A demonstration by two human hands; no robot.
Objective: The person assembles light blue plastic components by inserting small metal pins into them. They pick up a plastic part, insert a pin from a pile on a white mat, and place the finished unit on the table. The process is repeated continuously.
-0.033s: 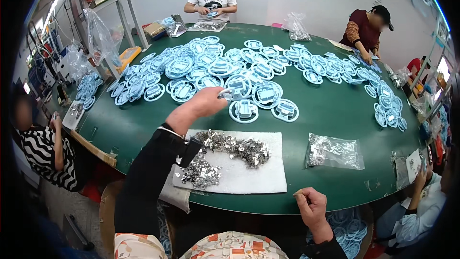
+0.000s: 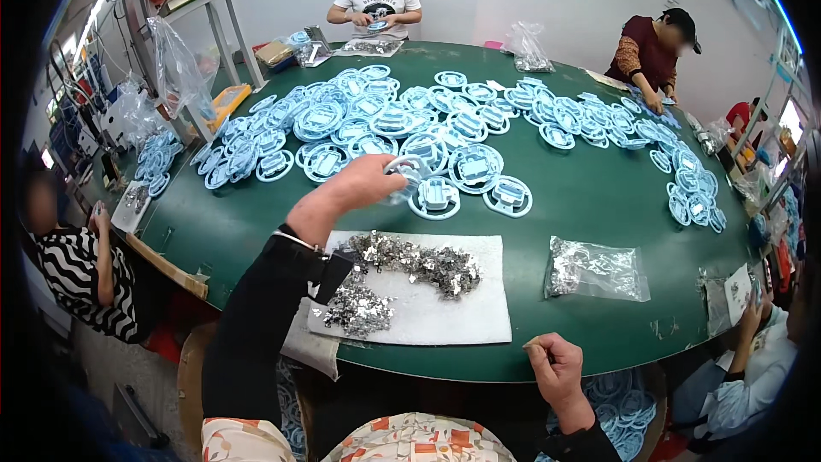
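My left hand (image 2: 363,181) reaches over the green table and pinches the rim of a light-blue plastic wheel-shaped part (image 2: 409,180), which is tilted and slightly blurred. Beyond it spreads a large pile of similar round blue parts (image 2: 321,118), and two more (image 2: 509,196) lie just to its right. Below my left forearm is a white foam pad (image 2: 479,321) bearing heaps of small shiny metal pieces (image 2: 363,308). My right hand (image 2: 558,368) is curled closed at the table's near edge; whatever its fingers hold is hidden.
A clear bag of metal pieces (image 2: 596,270) lies on the green table (image 2: 428,363) right of the pad. Co-workers sit around the far and side edges. More blue parts (image 2: 617,411) fill a container below the near edge. A metal rack (image 2: 201,34) stands at the left.
My left hand has drawn slightly back toward me, and the blue wheel-shaped part in it has come away from the pile's near edge. My right hand has stayed put.
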